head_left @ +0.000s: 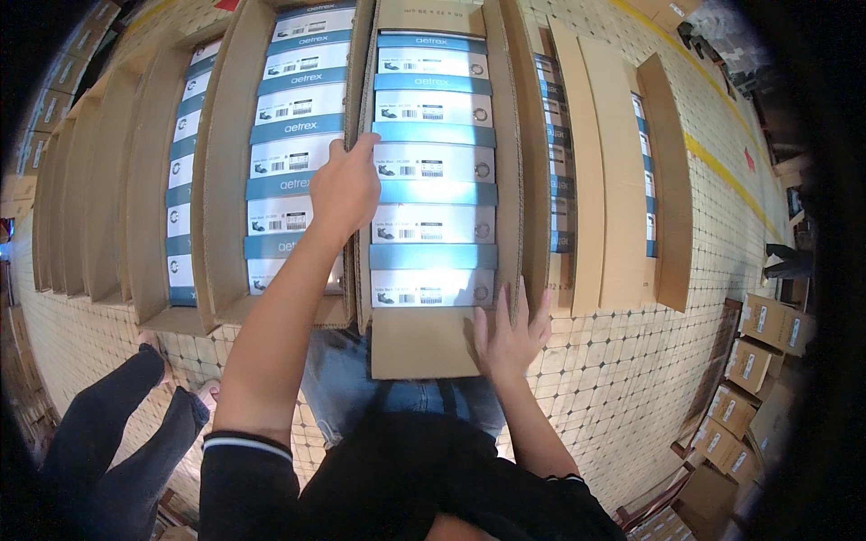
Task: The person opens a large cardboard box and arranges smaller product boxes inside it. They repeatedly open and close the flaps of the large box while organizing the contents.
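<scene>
In front of me stands an open brown cardboard carton (424,344), its near flap folded out toward my body. A row of white shoe boxes (435,224) with blue lids fills it, each bearing a printed label on its end. My left hand (346,185) is closed over the carton's left side wall, with the fingertips at the edge beside the boxes. At the near right corner my right hand (512,335) lies with its fingers spread against the carton's edge, holding nothing. The undersides of the left fingers are hidden.
Left of it, another open carton (230,311) holds similar boxes, with several more cartons beyond. More open cartons (672,180) stand to the right. A person's legs (117,397) show at lower left. Stacked closed cartons (753,361) line the right side of the tiled floor (622,379).
</scene>
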`<control>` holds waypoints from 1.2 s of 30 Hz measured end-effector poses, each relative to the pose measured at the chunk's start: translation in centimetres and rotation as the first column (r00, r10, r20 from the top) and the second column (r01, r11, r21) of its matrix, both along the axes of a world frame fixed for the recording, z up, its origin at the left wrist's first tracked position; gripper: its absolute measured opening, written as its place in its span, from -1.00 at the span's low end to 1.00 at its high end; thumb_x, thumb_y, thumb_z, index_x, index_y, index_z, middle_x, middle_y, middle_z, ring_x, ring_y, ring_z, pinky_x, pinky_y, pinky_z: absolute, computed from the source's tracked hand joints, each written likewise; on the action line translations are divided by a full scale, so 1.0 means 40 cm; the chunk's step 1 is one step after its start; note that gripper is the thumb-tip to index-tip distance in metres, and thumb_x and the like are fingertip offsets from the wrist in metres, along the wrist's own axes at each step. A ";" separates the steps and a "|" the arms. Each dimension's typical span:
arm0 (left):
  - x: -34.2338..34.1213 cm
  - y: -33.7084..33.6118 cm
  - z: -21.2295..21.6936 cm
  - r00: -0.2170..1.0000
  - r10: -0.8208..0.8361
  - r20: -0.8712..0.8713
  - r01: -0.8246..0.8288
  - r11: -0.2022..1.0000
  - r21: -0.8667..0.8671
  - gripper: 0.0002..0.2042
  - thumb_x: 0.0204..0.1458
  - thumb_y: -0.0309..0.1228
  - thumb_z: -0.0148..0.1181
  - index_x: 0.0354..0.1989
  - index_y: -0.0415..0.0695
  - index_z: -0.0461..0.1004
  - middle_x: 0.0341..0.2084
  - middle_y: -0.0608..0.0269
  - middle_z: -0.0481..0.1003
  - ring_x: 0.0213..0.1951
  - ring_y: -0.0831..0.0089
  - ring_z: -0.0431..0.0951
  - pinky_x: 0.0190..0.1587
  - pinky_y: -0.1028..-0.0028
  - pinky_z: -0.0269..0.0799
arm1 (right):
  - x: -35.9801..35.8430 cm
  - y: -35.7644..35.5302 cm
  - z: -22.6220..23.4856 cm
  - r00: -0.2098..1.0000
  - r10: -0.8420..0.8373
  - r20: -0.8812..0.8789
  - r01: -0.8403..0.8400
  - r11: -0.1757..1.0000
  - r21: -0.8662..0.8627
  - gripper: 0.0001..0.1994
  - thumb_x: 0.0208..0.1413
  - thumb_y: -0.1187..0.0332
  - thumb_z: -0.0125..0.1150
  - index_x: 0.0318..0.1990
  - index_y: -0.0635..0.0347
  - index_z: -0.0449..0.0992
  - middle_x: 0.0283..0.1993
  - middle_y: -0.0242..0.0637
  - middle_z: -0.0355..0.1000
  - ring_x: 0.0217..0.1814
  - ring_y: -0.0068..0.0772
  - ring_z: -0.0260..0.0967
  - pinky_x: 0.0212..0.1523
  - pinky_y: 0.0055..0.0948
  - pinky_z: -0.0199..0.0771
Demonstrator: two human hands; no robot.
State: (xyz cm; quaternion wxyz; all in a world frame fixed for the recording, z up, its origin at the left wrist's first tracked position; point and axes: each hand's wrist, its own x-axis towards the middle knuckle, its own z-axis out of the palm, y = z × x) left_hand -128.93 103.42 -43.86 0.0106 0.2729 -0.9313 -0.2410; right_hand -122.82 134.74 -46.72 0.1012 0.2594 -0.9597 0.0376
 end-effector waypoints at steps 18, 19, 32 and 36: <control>-0.002 0.000 0.008 0.992 0.114 -0.058 -0.105 0.983 0.148 -0.79 0.23 -0.38 -0.02 -0.02 0.01 0.47 -0.13 0.03 0.45 -0.16 -0.05 0.54 -0.11 0.11 0.44 | -0.282 -0.137 0.220 0.826 0.381 0.415 0.034 0.702 -0.711 -0.57 0.19 0.26 0.22 0.18 0.21 0.42 0.16 -0.03 0.39 0.08 -0.12 0.39 0.13 -0.19 0.36; -0.001 0.000 0.008 0.991 0.112 -0.067 -0.102 0.985 0.137 -0.79 0.23 -0.39 -0.03 -0.02 0.01 0.47 -0.13 0.03 0.45 -0.16 -0.05 0.54 -0.11 0.10 0.44 | -0.372 -0.189 0.204 0.612 0.445 0.654 0.371 0.569 -0.734 -0.58 0.25 0.28 0.15 0.22 0.24 0.37 0.12 -0.10 0.42 -0.02 -0.31 0.45 0.02 -0.37 0.44; -0.009 0.011 0.015 0.988 0.145 -0.056 -0.136 0.980 0.143 -0.78 0.22 -0.41 -0.02 -0.01 0.04 0.48 -0.10 -0.01 0.42 -0.17 -0.11 0.53 -0.12 0.10 0.44 | -1.113 -0.855 -0.090 0.239 0.583 0.777 0.969 -0.194 -0.153 -0.34 0.25 -0.19 -0.14 0.24 0.20 0.28 0.31 -0.08 0.20 0.29 -0.12 0.21 0.22 -0.19 0.33; -0.007 0.009 0.018 0.988 0.147 -0.051 -0.138 0.978 0.159 -0.77 0.21 -0.41 -0.01 0.00 0.05 0.48 -0.09 -0.01 0.42 -0.18 -0.11 0.54 -0.12 0.10 0.44 | -1.146 -0.875 -0.085 0.267 0.637 0.723 0.957 -0.263 -0.122 -0.32 0.25 -0.21 -0.27 0.28 0.12 0.30 0.38 -0.23 0.18 0.34 -0.29 0.18 0.18 -0.25 0.32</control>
